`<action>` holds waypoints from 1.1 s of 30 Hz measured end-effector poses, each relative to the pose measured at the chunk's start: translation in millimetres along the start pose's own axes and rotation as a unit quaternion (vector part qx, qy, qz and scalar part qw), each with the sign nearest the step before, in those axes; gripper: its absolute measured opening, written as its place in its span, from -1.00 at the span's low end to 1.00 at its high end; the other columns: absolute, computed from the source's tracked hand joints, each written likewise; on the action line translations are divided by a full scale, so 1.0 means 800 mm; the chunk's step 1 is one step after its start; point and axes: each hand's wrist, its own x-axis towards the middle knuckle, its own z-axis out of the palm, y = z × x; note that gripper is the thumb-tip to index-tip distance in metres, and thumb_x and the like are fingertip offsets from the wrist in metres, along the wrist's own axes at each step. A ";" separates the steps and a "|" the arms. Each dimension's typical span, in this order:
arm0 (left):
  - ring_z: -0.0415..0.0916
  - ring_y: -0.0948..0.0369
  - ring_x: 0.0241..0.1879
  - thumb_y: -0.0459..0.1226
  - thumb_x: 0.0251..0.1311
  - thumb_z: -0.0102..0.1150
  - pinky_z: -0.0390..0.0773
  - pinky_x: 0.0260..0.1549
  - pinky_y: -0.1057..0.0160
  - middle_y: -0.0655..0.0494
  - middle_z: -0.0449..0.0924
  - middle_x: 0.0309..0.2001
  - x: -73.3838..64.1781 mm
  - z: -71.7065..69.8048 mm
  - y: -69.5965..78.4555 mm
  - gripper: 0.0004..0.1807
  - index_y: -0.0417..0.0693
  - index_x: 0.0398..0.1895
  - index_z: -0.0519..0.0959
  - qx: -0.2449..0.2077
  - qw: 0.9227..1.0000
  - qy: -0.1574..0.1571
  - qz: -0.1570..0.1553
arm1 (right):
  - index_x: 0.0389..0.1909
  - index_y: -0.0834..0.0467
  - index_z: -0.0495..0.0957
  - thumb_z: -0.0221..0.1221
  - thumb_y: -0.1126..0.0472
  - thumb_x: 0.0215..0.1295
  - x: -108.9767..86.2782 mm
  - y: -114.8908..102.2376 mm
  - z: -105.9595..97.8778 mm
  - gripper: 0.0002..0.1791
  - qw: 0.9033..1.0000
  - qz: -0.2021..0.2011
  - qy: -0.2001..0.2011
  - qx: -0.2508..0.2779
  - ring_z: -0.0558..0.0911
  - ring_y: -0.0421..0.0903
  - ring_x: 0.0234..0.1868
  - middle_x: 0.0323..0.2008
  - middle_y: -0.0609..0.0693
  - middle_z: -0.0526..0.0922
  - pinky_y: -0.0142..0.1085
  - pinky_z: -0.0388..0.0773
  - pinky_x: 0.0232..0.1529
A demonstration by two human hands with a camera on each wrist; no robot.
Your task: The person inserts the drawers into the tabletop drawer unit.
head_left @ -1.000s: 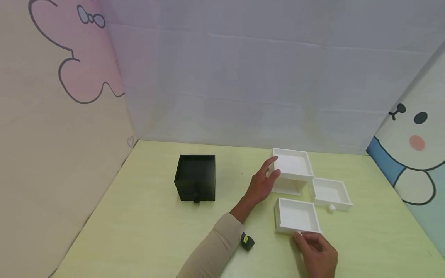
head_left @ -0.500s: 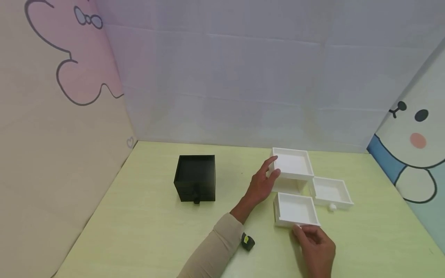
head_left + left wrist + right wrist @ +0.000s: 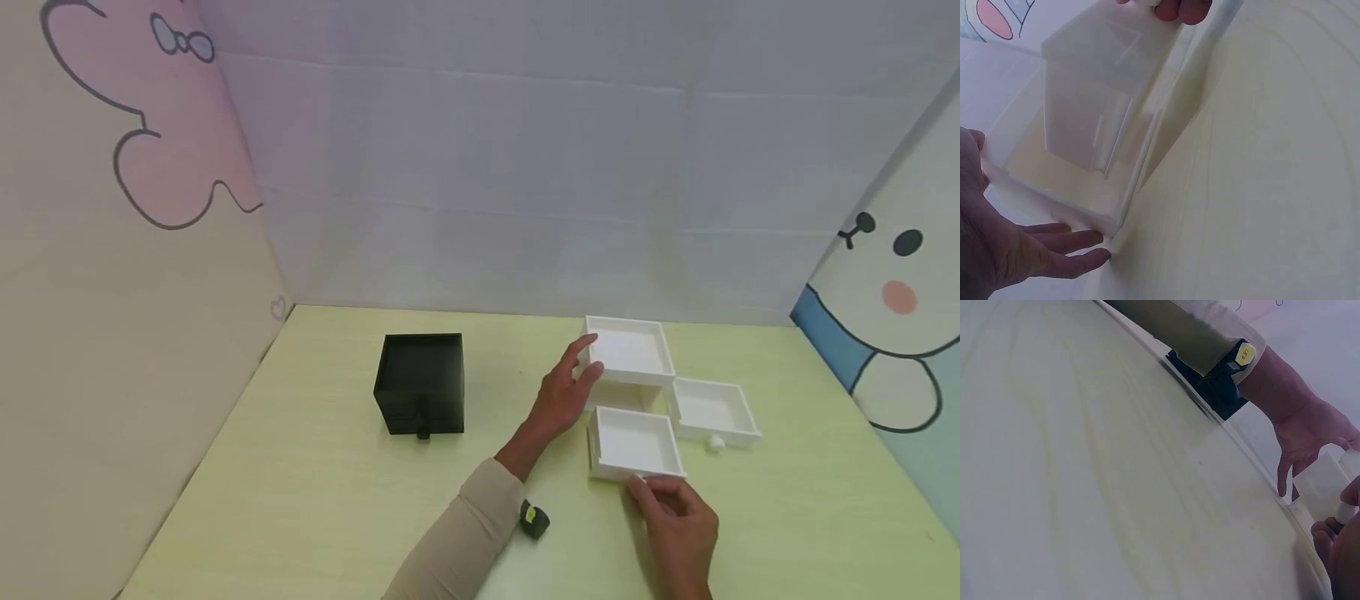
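In the head view, a white cabinet frame stands at the back right, its open front facing me. My left hand lies along its left side, fingers spread against the side wall and top rim. A white drawer is just in front of the opening, and my right hand pinches its front knob. From the left wrist, the drawer overlaps the opening, its back end pointing at the frame. The right wrist view has the pinched knob at its right edge.
A second white drawer with a round knob lies right of the frame. To the left stands a black drawer box. The pale table ends at a light back wall and printed side walls.
My right hand has pushed the held drawer away from me, closer to the frame's opening. The left hand has kept its place on the frame.
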 end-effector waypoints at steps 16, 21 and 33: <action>0.48 0.19 -0.22 0.23 0.27 -0.22 0.45 -0.32 0.11 -0.06 0.45 0.15 0.001 0.003 -0.005 -0.51 0.76 0.28 0.11 0.006 1.000 0.001 0.010 | -0.51 0.43 0.57 0.41 0.41 -0.08 0.004 0.000 0.007 -0.79 1.000 0.002 -0.007 0.022 0.64 -0.25 -0.61 -0.60 -0.05 0.65 -0.50 0.50 -0.56; 0.41 0.24 -0.41 0.24 0.26 -0.23 0.42 -0.39 0.16 -0.05 0.46 0.13 -0.001 0.003 -0.005 -0.51 0.77 0.28 0.10 0.008 1.000 -0.003 0.011 | -0.51 0.41 0.59 0.41 0.39 -0.07 0.005 0.002 0.009 -0.81 1.000 0.004 -0.006 0.004 0.62 -0.29 -0.61 -0.61 -0.07 0.65 -0.53 0.48 -0.55; 0.45 0.19 -0.32 0.24 0.26 -0.25 0.42 -0.41 0.17 -0.06 0.45 0.14 0.002 0.002 -0.005 -0.51 0.77 0.28 0.09 0.013 1.000 0.000 0.012 | -0.51 0.36 0.60 0.42 0.35 -0.05 0.009 0.001 0.015 -0.81 1.000 -0.019 -0.002 -0.025 0.60 -0.33 -0.60 -0.59 -0.12 0.65 -0.54 0.48 -0.53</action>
